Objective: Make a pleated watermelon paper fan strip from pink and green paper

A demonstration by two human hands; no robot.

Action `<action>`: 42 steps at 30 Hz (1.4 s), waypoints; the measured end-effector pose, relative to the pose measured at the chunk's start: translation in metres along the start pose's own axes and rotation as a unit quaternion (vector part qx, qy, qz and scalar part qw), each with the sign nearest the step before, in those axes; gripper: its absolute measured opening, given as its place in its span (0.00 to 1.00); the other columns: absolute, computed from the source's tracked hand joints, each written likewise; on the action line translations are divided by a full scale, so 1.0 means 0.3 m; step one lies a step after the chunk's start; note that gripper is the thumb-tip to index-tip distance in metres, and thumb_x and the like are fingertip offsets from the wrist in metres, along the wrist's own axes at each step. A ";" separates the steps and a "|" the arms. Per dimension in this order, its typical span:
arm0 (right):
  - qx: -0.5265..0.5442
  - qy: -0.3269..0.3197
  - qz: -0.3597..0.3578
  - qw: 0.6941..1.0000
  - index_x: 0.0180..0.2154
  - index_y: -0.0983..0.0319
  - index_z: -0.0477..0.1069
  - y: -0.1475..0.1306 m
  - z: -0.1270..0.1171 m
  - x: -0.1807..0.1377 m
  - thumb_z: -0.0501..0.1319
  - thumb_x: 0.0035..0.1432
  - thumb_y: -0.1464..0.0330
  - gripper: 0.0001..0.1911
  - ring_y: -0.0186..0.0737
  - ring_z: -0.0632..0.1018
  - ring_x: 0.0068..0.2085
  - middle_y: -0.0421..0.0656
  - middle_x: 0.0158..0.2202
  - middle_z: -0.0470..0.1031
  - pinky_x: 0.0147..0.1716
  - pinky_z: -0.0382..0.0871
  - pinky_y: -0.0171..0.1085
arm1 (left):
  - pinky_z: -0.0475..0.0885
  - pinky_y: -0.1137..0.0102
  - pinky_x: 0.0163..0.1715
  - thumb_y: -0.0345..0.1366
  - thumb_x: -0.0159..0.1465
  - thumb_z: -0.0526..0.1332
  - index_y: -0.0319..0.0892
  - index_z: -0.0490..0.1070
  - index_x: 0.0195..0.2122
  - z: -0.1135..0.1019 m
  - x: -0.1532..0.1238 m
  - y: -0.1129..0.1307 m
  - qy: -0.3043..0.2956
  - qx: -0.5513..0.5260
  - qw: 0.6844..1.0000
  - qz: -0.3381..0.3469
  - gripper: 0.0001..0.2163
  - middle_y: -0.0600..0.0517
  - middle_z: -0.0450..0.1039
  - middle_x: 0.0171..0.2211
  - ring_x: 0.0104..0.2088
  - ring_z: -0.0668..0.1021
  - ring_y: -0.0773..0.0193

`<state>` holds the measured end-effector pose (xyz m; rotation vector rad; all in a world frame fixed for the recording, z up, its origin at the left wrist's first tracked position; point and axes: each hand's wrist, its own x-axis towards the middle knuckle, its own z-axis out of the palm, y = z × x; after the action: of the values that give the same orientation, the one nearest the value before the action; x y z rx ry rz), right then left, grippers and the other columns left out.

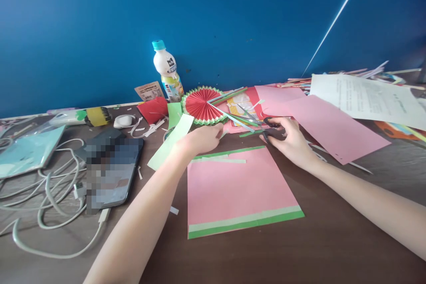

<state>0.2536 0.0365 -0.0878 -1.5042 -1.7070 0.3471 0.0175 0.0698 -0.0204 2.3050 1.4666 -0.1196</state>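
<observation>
My right hand (290, 140) holds a pair of scissors (253, 120) by the dark handles, with the blades apart and pointing left. My left hand (203, 140) has its fingers curled together just in front of a red pleated paper fan (201, 104) with a green rim; whatever it may pinch is hidden. Between my forearms lies a pink paper sheet (238, 191). Its near edge carries a pale green and a darker green band, and a green band runs along its far edge. Loose pale green strips (229, 160) rest near that far edge. Beside my left wrist is a pale green paper piece (171, 142).
At the left are a phone (121, 177), a tangled white cable (49, 186) and a light blue packet (29, 153). A bottle (168, 71) stands by the blue wall. Pink sheets (336, 124), a printed page (366, 97) and paper scraps lie at the right.
</observation>
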 end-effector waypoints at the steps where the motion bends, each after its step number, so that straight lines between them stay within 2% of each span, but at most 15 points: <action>1: 0.000 -0.004 0.003 1.000 0.41 0.61 0.68 0.000 0.000 0.001 0.62 0.46 0.58 0.21 0.52 0.68 0.47 0.50 0.44 0.71 0.41 0.66 0.47 | 0.63 0.70 0.27 0.25 0.53 0.50 0.43 0.65 0.40 0.001 -0.005 0.006 0.003 0.011 1.000 -0.001 0.14 0.49 0.74 0.32 0.29 0.74 0.61; 3: 0.001 -0.009 0.002 1.000 0.42 0.62 0.68 -0.003 0.000 0.001 0.62 0.46 0.59 0.21 0.52 0.68 0.47 0.50 0.44 0.71 0.41 0.65 0.48 | 0.64 0.69 0.28 0.25 0.54 0.50 0.42 0.64 0.43 0.005 -0.011 0.015 0.010 0.031 0.999 -0.001 0.16 0.47 0.74 0.33 0.31 0.75 0.58; 6: 0.006 -0.007 -0.011 1.000 0.41 0.62 0.68 -0.004 -0.001 0.000 0.62 0.46 0.59 0.20 0.53 0.68 0.47 0.50 0.45 0.71 0.42 0.65 0.49 | 0.65 0.68 0.31 0.27 0.56 0.51 0.43 0.66 0.41 0.015 -0.009 0.019 0.029 0.047 0.998 0.005 0.12 0.46 0.74 0.37 0.35 0.75 0.56; 9: 0.001 -0.009 -0.022 1.000 0.41 0.61 0.68 0.000 -0.001 0.000 0.62 0.47 0.59 0.20 0.52 0.68 0.47 0.50 0.45 0.71 0.42 0.65 0.49 | 0.65 0.69 0.34 0.30 0.58 0.51 0.44 0.67 0.40 0.015 0.000 0.006 0.047 0.049 0.998 0.007 0.10 0.48 0.75 0.39 0.38 0.75 0.57; 12: -0.013 -0.014 -0.042 0.999 0.42 0.61 0.68 0.008 -0.001 -0.001 0.62 0.47 0.61 0.19 0.52 0.68 0.47 0.49 0.44 0.70 0.43 0.65 0.49 | 0.65 0.71 0.33 0.30 0.58 0.50 0.45 0.68 0.38 -0.018 0.000 -0.024 0.067 0.047 0.997 -0.005 0.10 0.51 0.75 0.39 0.38 0.75 0.59; 14: -0.022 -0.023 -0.083 0.996 0.40 0.60 0.68 0.012 0.001 -0.003 0.62 0.47 0.64 0.15 0.50 0.68 0.47 0.48 0.42 0.69 0.45 0.64 0.48 | 0.65 0.72 0.30 0.30 0.58 0.49 0.45 0.69 0.35 -0.059 -0.012 -0.055 0.080 0.047 0.995 -0.038 0.10 0.52 0.75 0.35 0.34 0.75 0.61; 16: -0.032 -0.039 -0.121 0.991 0.34 0.59 0.68 0.012 0.002 -0.007 0.61 0.47 0.67 0.09 0.47 0.68 0.46 0.46 0.40 0.66 0.45 0.64 0.46 | 0.64 0.71 0.29 0.31 0.58 0.48 0.44 0.68 0.36 -0.103 -0.033 -0.097 0.108 0.055 0.988 -0.093 0.10 0.50 0.75 0.35 0.32 0.75 0.60; 20: -0.032 -0.066 -0.125 0.989 0.29 0.59 0.65 0.004 0.001 -0.014 0.61 0.47 0.69 0.05 0.41 0.69 0.38 0.42 0.33 0.63 0.37 0.65 0.40 | 0.63 0.69 0.26 0.32 0.56 0.49 0.41 0.67 0.34 -0.145 -0.072 -0.200 0.135 0.078 0.966 -0.206 0.09 0.45 0.73 0.34 0.31 0.74 0.56; 23: -0.036 -0.081 -0.109 0.990 0.27 0.59 0.63 -0.003 -0.003 -0.014 0.60 0.47 0.69 0.05 0.37 0.67 0.30 0.39 0.27 0.60 0.29 0.62 0.36 | 0.62 0.69 0.25 0.30 0.52 0.52 0.41 0.67 0.30 -0.136 -0.075 -0.254 0.125 0.090 0.961 -0.231 0.07 0.44 0.73 0.33 0.32 0.74 0.54; 25: -0.040 -0.089 -0.104 0.990 0.27 0.59 0.63 -0.005 -0.005 -0.012 0.60 0.48 0.69 0.05 0.35 0.65 0.27 0.37 0.24 0.58 0.26 0.58 0.35 | 0.63 0.69 0.25 0.30 0.51 0.53 0.41 0.67 0.29 -0.127 -0.068 -0.260 0.114 0.089 0.964 -0.224 0.06 0.45 0.73 0.35 0.33 0.74 0.54; 29: -0.040 -0.081 -0.106 0.990 0.27 0.60 0.63 -0.005 -0.007 -0.007 0.60 0.48 0.69 0.05 0.34 0.64 0.24 0.36 0.23 0.56 0.24 0.55 0.34 | 0.64 0.72 0.25 0.32 0.50 0.54 0.45 0.69 0.30 -0.121 -0.055 -0.214 0.075 0.067 0.978 -0.181 0.08 0.51 0.74 0.36 0.32 0.75 0.60; 35: -0.040 -0.079 -0.106 0.990 0.27 0.60 0.64 -0.009 -0.007 -0.005 0.59 0.49 0.67 0.04 0.34 0.63 0.23 0.36 0.22 0.56 0.23 0.55 0.33 | 0.63 0.72 0.24 0.37 0.44 0.62 0.45 0.71 0.23 -0.116 -0.052 -0.160 -0.028 0.073 0.981 -0.179 0.05 0.52 0.73 0.26 0.29 0.74 0.59; 38: -0.035 -0.078 -0.109 0.990 0.26 0.60 0.63 -0.010 -0.007 -0.008 0.59 0.50 0.67 0.05 0.33 0.62 0.23 0.36 0.22 0.55 0.23 0.55 0.33 | 0.64 0.69 0.26 0.34 0.40 0.64 0.43 0.70 0.22 -0.108 -0.049 -0.161 -0.045 0.088 0.976 -0.196 0.06 0.51 0.71 0.21 0.29 0.74 0.56; 42: -0.034 -0.079 -0.109 0.990 0.26 0.60 0.63 -0.011 -0.008 -0.010 0.59 0.49 0.68 0.04 0.33 0.62 0.23 0.36 0.22 0.56 0.23 0.55 0.33 | 0.64 0.67 0.27 0.30 0.40 0.62 0.44 0.70 0.21 -0.099 -0.044 -0.162 -0.047 0.084 0.975 -0.203 0.06 0.52 0.68 0.19 0.29 0.73 0.54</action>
<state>0.2528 0.0321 -0.0852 -1.3514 -2.0056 0.3023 -0.0357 0.0875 -0.0035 2.0559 1.9208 -0.4761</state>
